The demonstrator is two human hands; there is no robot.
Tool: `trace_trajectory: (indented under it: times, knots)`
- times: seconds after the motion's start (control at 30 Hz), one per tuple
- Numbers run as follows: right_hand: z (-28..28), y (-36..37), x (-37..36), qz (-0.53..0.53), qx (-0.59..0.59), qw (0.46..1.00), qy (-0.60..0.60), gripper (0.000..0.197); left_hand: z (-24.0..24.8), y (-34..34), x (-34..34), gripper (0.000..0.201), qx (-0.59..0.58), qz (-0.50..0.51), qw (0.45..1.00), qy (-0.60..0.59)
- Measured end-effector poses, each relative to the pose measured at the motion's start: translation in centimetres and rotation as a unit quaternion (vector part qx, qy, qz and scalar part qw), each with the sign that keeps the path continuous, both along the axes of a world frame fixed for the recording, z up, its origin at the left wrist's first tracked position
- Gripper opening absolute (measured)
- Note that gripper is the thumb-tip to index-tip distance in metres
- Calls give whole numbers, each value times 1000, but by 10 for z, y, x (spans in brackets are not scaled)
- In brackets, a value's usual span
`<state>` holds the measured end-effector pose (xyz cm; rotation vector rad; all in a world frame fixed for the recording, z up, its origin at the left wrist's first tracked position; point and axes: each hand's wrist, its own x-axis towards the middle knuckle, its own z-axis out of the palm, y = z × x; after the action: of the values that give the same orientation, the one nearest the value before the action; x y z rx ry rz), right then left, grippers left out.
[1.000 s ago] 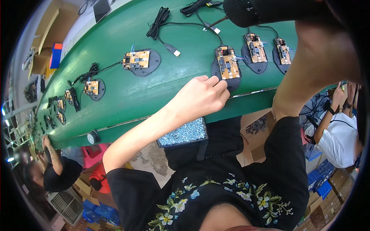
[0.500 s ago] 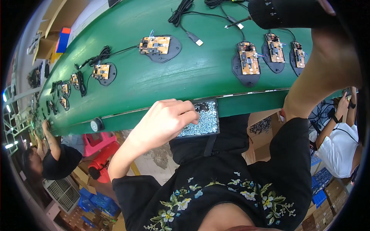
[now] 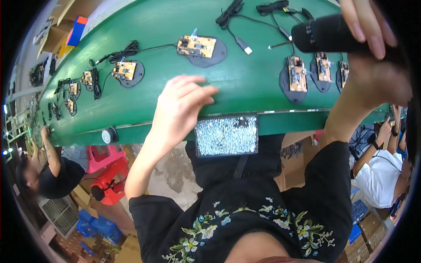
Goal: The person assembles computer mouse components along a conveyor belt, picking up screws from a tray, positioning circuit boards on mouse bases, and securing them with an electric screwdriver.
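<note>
My right hand (image 3: 370, 30) grips a black electric screwdriver (image 3: 324, 34) over the right of the green table, its thin bit pointing left. Under it lie black mouse bases with tan circuit boards (image 3: 297, 74). My left hand (image 3: 180, 103) hovers over the table's near edge, thumb and forefinger close together; anything pinched there is too small to make out. Just right of that hand, a shallow dark tray (image 3: 227, 136) of small silvery screws sits at the table's edge. Another mouse base with a board (image 3: 199, 47) lies beyond my left hand.
More boards on bases (image 3: 125, 72) with coiled black cables stretch left along the green table (image 3: 245, 87). A USB plug (image 3: 244, 46) lies near the middle. A round knob (image 3: 109, 135) is on the table's front side. Other people sit at both sides; a red stool (image 3: 109, 186) stands lower left.
My left hand has come up out of the screw tray and moved left over the table. The right hand with the screwdriver has lowered a little. The view has shifted slightly.
</note>
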<state>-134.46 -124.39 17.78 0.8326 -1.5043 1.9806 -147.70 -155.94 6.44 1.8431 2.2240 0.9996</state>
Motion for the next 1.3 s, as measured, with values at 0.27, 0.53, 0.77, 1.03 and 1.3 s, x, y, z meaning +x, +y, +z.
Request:
trace_trajectory:
  times: [0.27,0.53,0.77,1.03,1.3]
  knots:
    - [32,-23,-26,58,36,997,33,28,-1,34,-29,55,-66,143,972,174]
    - [53,-25,-35,36,36,999,15,27,24,37,-50,45,-72,-24,989,128]
    - [43,-54,-61,-38,-23,995,-93,30,34,22,-67,41,-57,-187,981,-10]
    - [-20,-121,-118,-181,33,975,-128,29,29,25,-133,24,155,8,972,-175]
    - [-55,-137,-166,-186,46,969,-155,25,-39,7,-169,13,136,-27,982,-126]
